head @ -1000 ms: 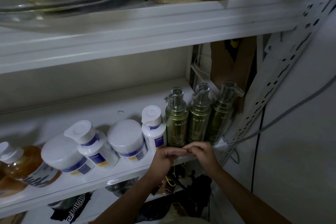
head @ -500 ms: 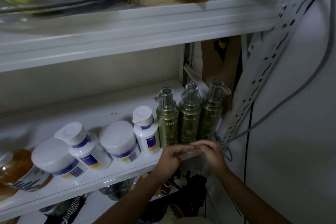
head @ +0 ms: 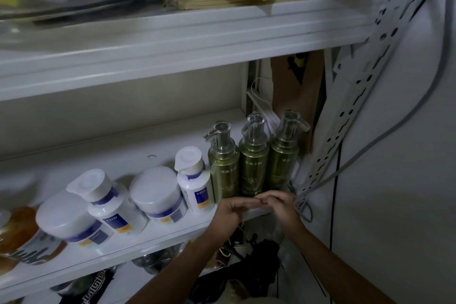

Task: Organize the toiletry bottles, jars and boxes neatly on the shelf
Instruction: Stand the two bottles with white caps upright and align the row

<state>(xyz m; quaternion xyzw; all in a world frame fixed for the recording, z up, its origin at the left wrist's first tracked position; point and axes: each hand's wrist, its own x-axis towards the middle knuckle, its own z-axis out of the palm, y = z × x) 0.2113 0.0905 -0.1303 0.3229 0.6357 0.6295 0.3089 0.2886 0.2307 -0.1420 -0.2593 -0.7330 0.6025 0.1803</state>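
Three green pump bottles [head: 223, 170], [head: 254, 165], [head: 282, 160] stand side by side at the right end of the white shelf [head: 123, 253]. To their left runs a row: a small white bottle [head: 196, 181], a white jar [head: 158, 192], a larger white bottle [head: 108, 202], another white jar [head: 66, 219] and an amber bottle [head: 19, 234] lying at the far left. My left hand [head: 235, 207] and my right hand [head: 282, 205] meet fingertip to fingertip at the shelf's front edge, just below the green bottles. Neither hand holds anything that I can see.
An upper shelf [head: 172, 39] carries a clear plastic bag, papers and a white round frame. A perforated metal upright [head: 345, 118] and a grey cable [head: 385, 136] run along the right side. Dark items lie on the level below [head: 249, 259].
Both hands have drifted a little to the right along the shelf edge, still touching each other. The bottles and jars have not moved.
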